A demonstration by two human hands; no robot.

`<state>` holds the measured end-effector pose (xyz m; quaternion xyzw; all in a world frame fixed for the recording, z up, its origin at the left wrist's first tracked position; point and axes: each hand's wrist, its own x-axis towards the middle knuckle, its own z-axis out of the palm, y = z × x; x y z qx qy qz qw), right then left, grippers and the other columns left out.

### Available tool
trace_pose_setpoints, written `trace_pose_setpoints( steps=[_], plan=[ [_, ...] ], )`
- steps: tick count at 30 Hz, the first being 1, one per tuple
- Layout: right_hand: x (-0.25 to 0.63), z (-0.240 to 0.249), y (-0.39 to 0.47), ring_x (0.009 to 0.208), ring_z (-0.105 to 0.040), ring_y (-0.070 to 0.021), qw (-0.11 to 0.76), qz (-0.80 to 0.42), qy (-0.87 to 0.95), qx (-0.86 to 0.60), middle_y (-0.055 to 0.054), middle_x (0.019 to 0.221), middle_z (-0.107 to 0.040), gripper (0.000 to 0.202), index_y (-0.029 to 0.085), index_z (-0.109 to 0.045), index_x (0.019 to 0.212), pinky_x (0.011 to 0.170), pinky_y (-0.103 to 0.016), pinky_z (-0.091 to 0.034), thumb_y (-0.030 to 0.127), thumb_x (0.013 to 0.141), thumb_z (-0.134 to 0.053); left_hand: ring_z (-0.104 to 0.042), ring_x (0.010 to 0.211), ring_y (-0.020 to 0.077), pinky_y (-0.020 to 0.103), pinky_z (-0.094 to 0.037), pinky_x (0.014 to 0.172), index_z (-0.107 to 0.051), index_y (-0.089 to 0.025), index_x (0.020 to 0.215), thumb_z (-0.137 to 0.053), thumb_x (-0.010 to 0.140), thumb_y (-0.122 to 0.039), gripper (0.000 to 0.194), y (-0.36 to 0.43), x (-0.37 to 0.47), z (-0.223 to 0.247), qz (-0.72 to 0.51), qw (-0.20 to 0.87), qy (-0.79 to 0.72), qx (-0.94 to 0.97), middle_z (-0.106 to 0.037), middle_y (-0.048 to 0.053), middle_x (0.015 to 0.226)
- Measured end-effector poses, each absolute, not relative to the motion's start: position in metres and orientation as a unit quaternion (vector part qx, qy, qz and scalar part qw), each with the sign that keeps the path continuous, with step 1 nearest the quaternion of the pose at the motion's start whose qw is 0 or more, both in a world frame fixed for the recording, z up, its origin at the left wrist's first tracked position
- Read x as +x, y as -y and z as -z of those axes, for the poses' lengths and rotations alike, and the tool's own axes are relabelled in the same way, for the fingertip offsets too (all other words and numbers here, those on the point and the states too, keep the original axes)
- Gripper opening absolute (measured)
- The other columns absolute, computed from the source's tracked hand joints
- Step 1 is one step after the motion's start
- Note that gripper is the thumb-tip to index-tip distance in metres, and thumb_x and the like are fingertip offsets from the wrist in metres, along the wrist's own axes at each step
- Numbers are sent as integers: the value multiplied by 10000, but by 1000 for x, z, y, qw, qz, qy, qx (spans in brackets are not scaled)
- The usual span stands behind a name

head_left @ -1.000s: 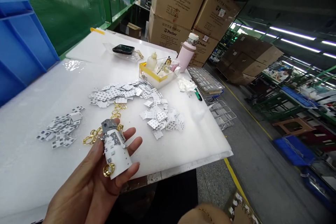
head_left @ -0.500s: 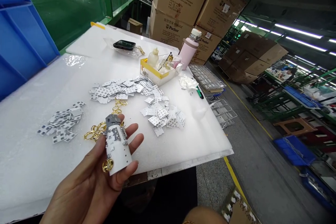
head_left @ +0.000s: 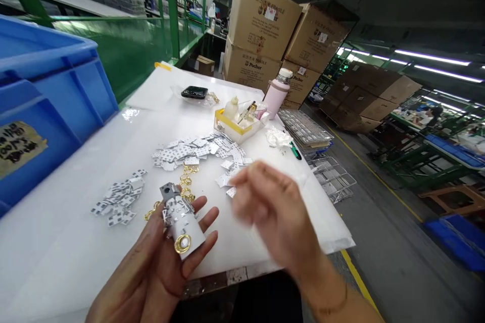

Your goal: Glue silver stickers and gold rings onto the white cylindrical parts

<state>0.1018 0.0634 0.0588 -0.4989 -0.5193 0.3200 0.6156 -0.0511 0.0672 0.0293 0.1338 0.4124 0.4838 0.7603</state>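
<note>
Head view, L hand (head_left: 155, 262): cradles white model (head_left: 192, 234) btwn thumb & fingers, over white table (head_left: 71, 262).
Model axis: slants; grey block (head_left: 168, 190) up-L, pale end w/ gold ring (head_left: 183, 244) nearby, down-R twd wearer.
R hand (head_left: 276, 207): raised, blurred, partly hiding white plates (head_left: 223, 180); can't tell if fingertips grip a part.
Relation: model L of R fingers, apart; L hand nearer, touching.

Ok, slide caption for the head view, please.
Left hand holds a white-and-grey part; blurred right hand hovers nearby, with small plates on the white table.
</note>
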Motion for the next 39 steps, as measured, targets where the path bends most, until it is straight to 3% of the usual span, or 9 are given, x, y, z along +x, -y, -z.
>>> trace_pose_setpoints(
  steps=[3, 7, 10, 18, 21, 24, 28, 32, 39],
  plan=[
    [135, -58, -124, 464, -384, -94, 647, -239, 471, -550, 76, 549, -416, 324, 198, -640, 836, 450, -242, -383, 507, 919, -584, -731, 1040, 288, 310, -649, 784, -391, -328, 1513, -736, 839, -310, 757, -64, -52, -33, -492, 753, -413, 142, -765, 63, 1190],
    [177, -46, -203, 568, -471, -115, 652, -136, 447, -597, 47, 649, -521, 233, 184, -599, 889, 533, -250, -419, 415, 889, -635, -680, 1146, 306, 313, -623, 851, -224, -367, 1572, -841, 730, -293, 1047, -54, -52, -35, -474, 719, -460, 215, -716, 73, 1291],
    [191, -37, -241, 676, -563, -138, 629, -72, 449, -630, 29, 715, -584, 187, 162, -611, 885, 668, -287, -477, 330, 875, -691, -679, 1152, 288, 323, -583, 923, -152, -398, 1579, -867, 700, -348, 1134, -52, -53, -32, -465, 709, -466, 254, -717, 67, 1283],
    [193, -51, -263, 677, -561, -152, 577, 33, 513, -634, 30, 650, -573, 203, 174, -588, 677, 743, -325, -475, 194, 858, -677, -655, 1190, 306, 371, -563, 944, -400, -370, 1473, -834, 725, -403, 866, -52, -58, -28, -472, 689, -475, 278, -722, 73, 1261],
    [189, -71, -244, 714, -566, -165, 596, 79, 522, -605, 3, 726, -597, 181, 199, -573, 708, 716, -316, -463, 223, 878, -627, -634, 1218, 310, 367, -574, 915, -422, -383, 1458, -835, 719, -392, 846, -50, -58, -26, -482, 677, -475, 289, -727, 71, 1241],
    [174, -90, -203, 607, -534, -126, 663, 93, 540, -510, 19, 737, -574, 161, 218, -556, 787, 579, -276, -457, 290, 926, -592, -625, 1226, 301, 374, -566, 929, -480, -383, 1402, -823, 731, -382, 754, -49, -57, -25, -501, 657, -470, 309, -725, 56, 1235],
    [135, -97, -129, 488, -486, -84, 708, -22, 573, -413, 10, 758, -608, 151, 208, -570, 817, 367, -227, -355, 280, 943, -613, -631, 1209, 288, 381, -543, 969, -534, -364, 1326, -812, 748, -345, 642, -48, -52, -22, -525, 629, -467, 332, -718, 41, 1228],
    [97, -86, -69, 482, -512, -70, 669, -162, 586, -427, 11, 771, -641, 102, 214, -620, 870, 370, -217, -379, 222, 968, -594, -634, 1205, 259, 328, -538, 965, -517, -366, 1332, -807, 757, -326, 645, -48, -48, -20, -518, 617, -474, 355, -677, 32, 1299],
    [84, -63, -52, 564, -546, -64, 615, -229, 630, -415, 16, 827, -651, 94, 234, -642, 982, 468, -194, -455, 153, 958, -601, -624, 1225, 225, 229, -552, 910, -552, -403, 1290, -804, 767, -307, 589, -49, -47, -19, -520, 586, -475, 400, -637, -21, 1363]
  ],
)
